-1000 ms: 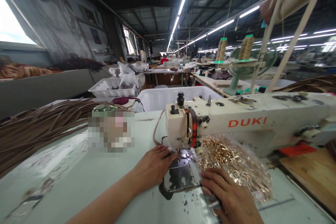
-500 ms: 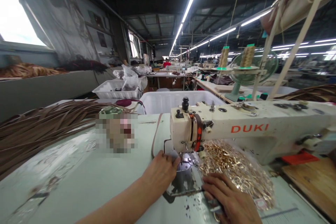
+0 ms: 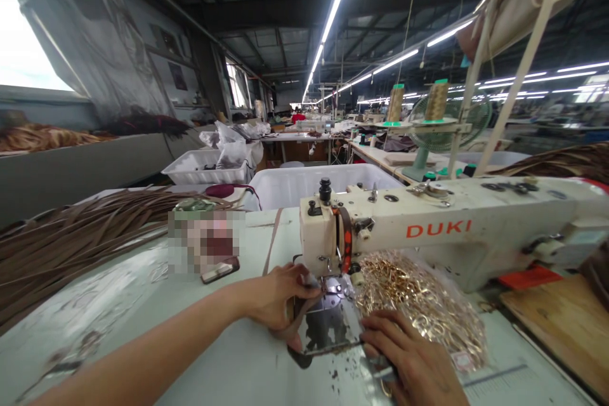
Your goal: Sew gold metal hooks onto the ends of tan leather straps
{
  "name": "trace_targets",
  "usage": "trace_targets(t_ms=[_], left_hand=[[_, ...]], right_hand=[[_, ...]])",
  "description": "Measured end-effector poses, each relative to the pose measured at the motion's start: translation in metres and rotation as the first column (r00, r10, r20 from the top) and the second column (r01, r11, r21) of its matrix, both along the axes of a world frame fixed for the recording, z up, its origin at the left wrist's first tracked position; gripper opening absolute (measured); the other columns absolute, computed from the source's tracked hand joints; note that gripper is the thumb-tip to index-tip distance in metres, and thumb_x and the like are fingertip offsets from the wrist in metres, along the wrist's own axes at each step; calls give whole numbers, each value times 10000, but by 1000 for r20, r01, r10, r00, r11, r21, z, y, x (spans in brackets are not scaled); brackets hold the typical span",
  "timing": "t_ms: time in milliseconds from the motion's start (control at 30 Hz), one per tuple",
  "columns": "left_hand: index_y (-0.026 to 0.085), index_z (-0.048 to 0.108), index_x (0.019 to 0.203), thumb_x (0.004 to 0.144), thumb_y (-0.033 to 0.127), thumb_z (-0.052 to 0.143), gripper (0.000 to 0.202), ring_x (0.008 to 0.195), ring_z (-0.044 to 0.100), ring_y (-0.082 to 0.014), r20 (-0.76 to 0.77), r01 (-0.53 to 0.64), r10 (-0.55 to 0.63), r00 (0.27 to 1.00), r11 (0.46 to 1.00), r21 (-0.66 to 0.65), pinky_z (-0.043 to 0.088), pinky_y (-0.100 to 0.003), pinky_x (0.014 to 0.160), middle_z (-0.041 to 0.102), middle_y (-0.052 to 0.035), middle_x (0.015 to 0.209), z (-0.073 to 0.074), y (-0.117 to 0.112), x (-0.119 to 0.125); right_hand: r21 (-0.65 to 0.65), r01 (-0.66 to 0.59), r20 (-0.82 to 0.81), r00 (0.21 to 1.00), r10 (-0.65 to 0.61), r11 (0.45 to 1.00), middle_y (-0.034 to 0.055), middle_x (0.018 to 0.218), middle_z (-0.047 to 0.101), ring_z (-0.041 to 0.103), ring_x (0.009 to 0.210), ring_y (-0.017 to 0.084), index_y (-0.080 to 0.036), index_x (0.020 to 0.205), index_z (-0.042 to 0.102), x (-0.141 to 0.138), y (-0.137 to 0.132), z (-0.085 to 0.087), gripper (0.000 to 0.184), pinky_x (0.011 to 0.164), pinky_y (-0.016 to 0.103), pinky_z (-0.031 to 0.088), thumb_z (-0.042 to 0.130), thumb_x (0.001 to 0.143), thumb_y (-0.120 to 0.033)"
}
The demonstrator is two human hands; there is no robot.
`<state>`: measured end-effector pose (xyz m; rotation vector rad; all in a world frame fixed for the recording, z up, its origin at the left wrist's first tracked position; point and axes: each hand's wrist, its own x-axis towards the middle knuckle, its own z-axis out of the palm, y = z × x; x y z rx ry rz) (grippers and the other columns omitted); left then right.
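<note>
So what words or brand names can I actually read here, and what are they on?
"DUKI": red letters on the arm of the cream sewing machine.
Small label on the bag of gold rings: too blurred to read.
Nothing else is legible.

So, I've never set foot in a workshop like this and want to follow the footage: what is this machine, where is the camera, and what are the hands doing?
This is one view, from a camera worn on the worker's head, looking down at their own bare hands. The cream machine marked DUKI is an industrial sewing machine on a pale green table. The left hand has its fingers closed on a brown strap beside the needle area. The right hand lies flat and open next to the shiny needle plate. Behind it sits a clear bag of gold metal fittings. A heap of brown straps lies far left, and thread cones stand behind the machine.
</note>
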<state>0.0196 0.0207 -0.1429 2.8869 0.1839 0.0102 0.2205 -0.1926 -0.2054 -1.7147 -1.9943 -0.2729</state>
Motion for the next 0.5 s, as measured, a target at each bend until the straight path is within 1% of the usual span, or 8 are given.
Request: trace_targets(t_ms=[33, 100, 200, 267, 333, 367, 433, 500], left_hand=[[261, 527, 1275, 504, 615, 785, 887, 1178, 480, -332, 11, -10, 10, 1000, 1000, -9, 385, -386, 983, 493, -97, 1334, -3, -4, -2], [223, 409, 1372, 532, 663, 745, 1006, 1267, 380, -350, -27, -34, 33, 999, 999, -41, 297, -444, 1051, 379, -132, 1420, -7, -16, -5], [126, 307, 1421, 618, 711, 658, 1054, 1324, 296, -321, -76, -112, 105, 992, 990, -87, 223, -429, 1096, 289, -177, 1453, -12, -37, -10], [72, 273, 1426, 643, 750, 601, 1087, 1342, 251, -316, -93, -180, 172, 981, 980, -87, 217, -417, 1100, 225, -204, 1464, -14, -53, -12], [43, 228, 1434, 645, 775, 570, 1129, 1351, 215, -324, -103, -246, 238, 966, 967, -71, 224, -420, 1097, 163, -220, 1471, -17, -68, -12], [34, 205, 1437, 655, 764, 568, 1130, 1354, 199, -326, -108, -263, 256, 960, 963, -58, 226, -421, 1097, 138, -223, 1472, -19, -74, -11], [10, 188, 1434, 707, 681, 583, 1066, 1358, 166, -331, -123, -250, 246, 961, 968, -15, 224, -426, 1099, 117, -229, 1470, -24, -85, -8], [-11, 223, 1421, 811, 513, 550, 868, 1354, 159, -337, -131, -205, 209, 969, 978, 43, 228, -441, 1098, 153, -240, 1456, -30, -93, -4]], right_hand=[[-6, 2, -4, 1000, -2, 1000, -53, 1133, 623, 536, 1060, 194, -289, 1092, 589, 0, 0, 0, 499, 760, 272, 559, 495, 642, -95], [-35, 7, -14, 1000, -8, 999, -49, 1141, 618, 526, 1072, 201, -286, 1081, 592, 0, 0, 0, 503, 759, 278, 558, 490, 630, -88], [-78, 15, -24, 1000, -17, 997, -47, 1159, 607, 514, 1088, 207, -289, 1086, 591, 0, -2, -2, 516, 765, 291, 556, 480, 629, -77], [-90, 22, -26, 999, -25, 996, -45, 1163, 604, 509, 1095, 208, -290, 1093, 587, -1, -3, -3, 504, 776, 301, 553, 474, 650, -77], [-97, 31, -31, 999, -35, 995, -45, 1162, 604, 504, 1103, 209, -292, 1094, 583, -2, -3, -3, 497, 783, 310, 553, 470, 661, -76], [-100, 35, -35, 999, -39, 994, -46, 1160, 604, 502, 1106, 209, -295, 1091, 583, -2, -3, -2, 491, 784, 313, 553, 471, 666, -76], [-99, 40, -42, 998, -44, 994, -48, 1152, 607, 502, 1107, 206, -301, 1080, 585, -3, -2, -1, 464, 783, 312, 553, 470, 688, -82], [-82, 33, -44, 998, -37, 996, -52, 1141, 612, 509, 1100, 201, -304, 1074, 587, -3, -1, -1, 455, 772, 304, 557, 470, 694, -83]])
